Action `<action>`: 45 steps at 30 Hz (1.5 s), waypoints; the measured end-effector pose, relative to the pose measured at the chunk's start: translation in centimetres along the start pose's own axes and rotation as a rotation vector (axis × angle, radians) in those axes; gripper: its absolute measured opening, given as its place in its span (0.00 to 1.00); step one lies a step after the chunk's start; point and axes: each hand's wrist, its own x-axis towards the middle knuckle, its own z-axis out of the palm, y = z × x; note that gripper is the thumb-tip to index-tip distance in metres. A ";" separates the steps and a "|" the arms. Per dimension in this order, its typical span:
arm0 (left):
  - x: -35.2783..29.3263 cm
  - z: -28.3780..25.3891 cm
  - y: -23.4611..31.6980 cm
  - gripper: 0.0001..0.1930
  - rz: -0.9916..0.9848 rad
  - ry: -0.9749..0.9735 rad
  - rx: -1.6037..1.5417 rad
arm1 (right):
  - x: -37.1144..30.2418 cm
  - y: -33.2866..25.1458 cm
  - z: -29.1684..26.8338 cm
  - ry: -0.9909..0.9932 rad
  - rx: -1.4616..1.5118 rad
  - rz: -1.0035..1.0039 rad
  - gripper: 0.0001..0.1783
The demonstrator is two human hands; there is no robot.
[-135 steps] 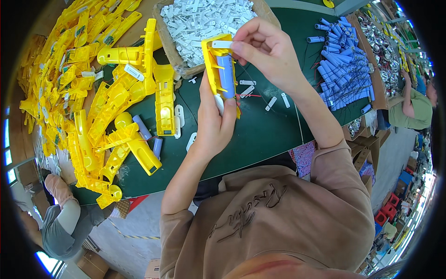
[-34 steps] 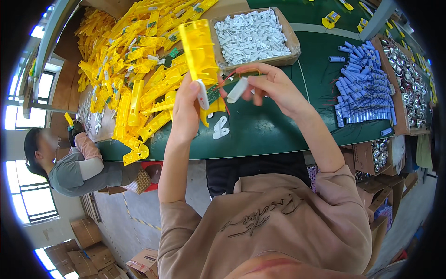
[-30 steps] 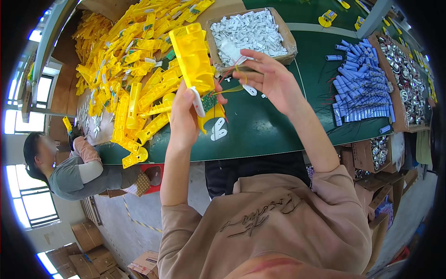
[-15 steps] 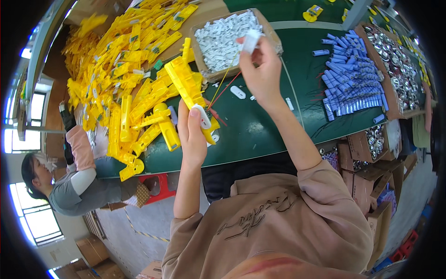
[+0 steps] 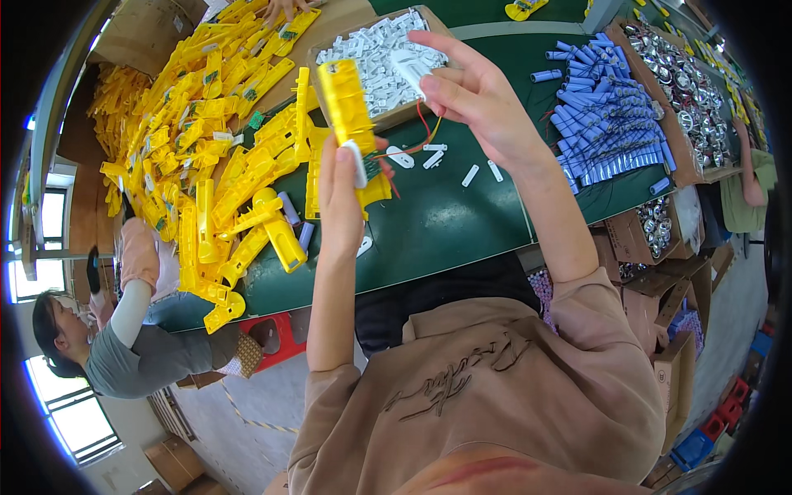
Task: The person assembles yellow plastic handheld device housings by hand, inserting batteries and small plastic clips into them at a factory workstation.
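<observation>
My left hand (image 5: 337,202) is closed around a yellow plastic housing (image 5: 346,103), held upright above the green table. A small white oval part (image 5: 357,163) lies against the housing by my thumb. In my right hand (image 5: 495,107) a white elongated plastic piece (image 5: 409,71) is pinched near the thumb, with the index finger stretched out above it. Thin red and yellow wires (image 5: 429,136) run between this piece and the housing. Behind both hands stands a cardboard box of small white parts (image 5: 375,58).
Yellow housings (image 5: 194,124) are heaped on the left. Blue cylindrical cells with leads (image 5: 615,124) lie right, beside a box of round metal parts (image 5: 693,99). Loose white parts (image 5: 470,175) dot the green table (image 5: 445,239). A co-worker (image 5: 140,330) sits at the left; another person's hand (image 5: 285,8) reaches into the heap.
My right hand has turned, tilting the white piece, and its index finger now stretches out. The wires have gone from taut to curved. Another person's hand has appeared at the far heap.
</observation>
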 end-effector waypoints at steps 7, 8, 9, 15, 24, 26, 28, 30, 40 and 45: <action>-0.2 0.5 -0.8 0.24 0.005 -0.188 0.057 | 1.5 0.9 -1.4 -0.122 0.277 0.187 0.25; -0.3 0.4 -1.0 0.24 0.053 -0.204 0.177 | 1.5 1.3 -1.4 -0.120 0.276 0.185 0.25; -0.5 0.4 -1.0 0.24 0.054 -0.207 0.177 | 1.4 1.6 -1.3 -0.079 0.181 0.173 0.25; -1.7 0.6 -1.0 0.27 -0.221 -0.389 -0.128 | -0.1 2.7 -1.5 0.347 -1.107 -0.452 0.25; -1.1 0.8 -2.2 0.27 -0.193 -0.338 -0.436 | -1.9 3.0 -0.2 -0.149 0.137 0.102 0.20; -0.9 1.2 -2.1 0.26 -0.166 -0.330 -0.405 | -1.6 3.6 -1.1 -0.200 0.255 0.168 0.20; -0.7 1.5 -2.3 0.26 -0.135 -0.317 -0.374 | -1.7 3.9 -0.7 -0.091 0.242 0.160 0.18; -0.6 1.6 -2.9 0.28 -0.125 -0.321 -0.399 | -1.1 3.9 -0.5 0.036 0.216 0.174 0.17; -0.5 1.8 -3.5 0.27 -0.090 -0.151 -0.172 | -2.1 5.5 -1.9 0.316 -0.070 0.008 0.15; -0.1 3.0 -3.4 0.26 0.081 0.016 0.028 | -3.2 6.1 1.7 0.278 -0.583 -0.165 0.06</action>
